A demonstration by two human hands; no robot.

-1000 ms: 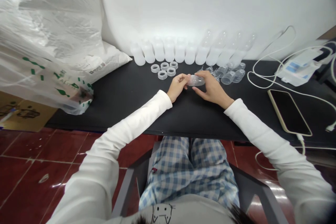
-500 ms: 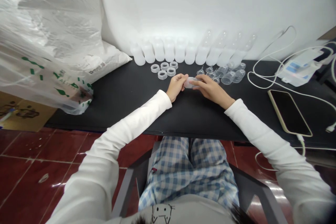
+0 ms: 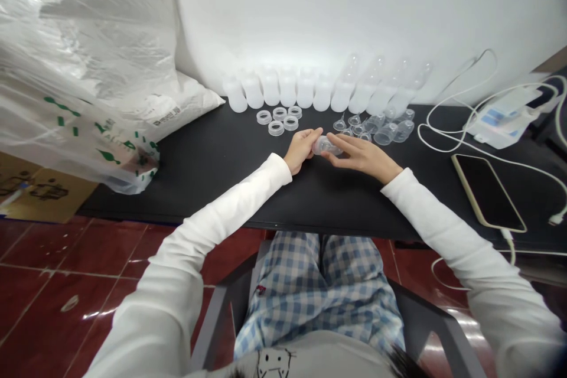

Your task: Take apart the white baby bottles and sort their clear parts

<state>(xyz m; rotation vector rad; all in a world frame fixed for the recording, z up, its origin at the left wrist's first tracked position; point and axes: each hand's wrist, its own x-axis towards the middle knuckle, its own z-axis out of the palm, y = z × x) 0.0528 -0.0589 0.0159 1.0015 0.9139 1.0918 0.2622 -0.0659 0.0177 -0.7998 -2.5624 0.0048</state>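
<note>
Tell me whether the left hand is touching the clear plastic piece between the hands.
Touching. The head view shows the left hand pinching one end of the clear plastic piece, the right hand holding the other.

Left of phone [image 3: 487, 190]: six short bottles [image 3: 287, 91], four tall capped bottles [image 3: 364, 91], five rings [image 3: 279, 113], one clear piece [image 3: 325, 145].

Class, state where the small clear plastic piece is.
In the head view, the clear plastic piece is held between the left hand and right hand over the middle of the black table, near the loose rings.
</note>
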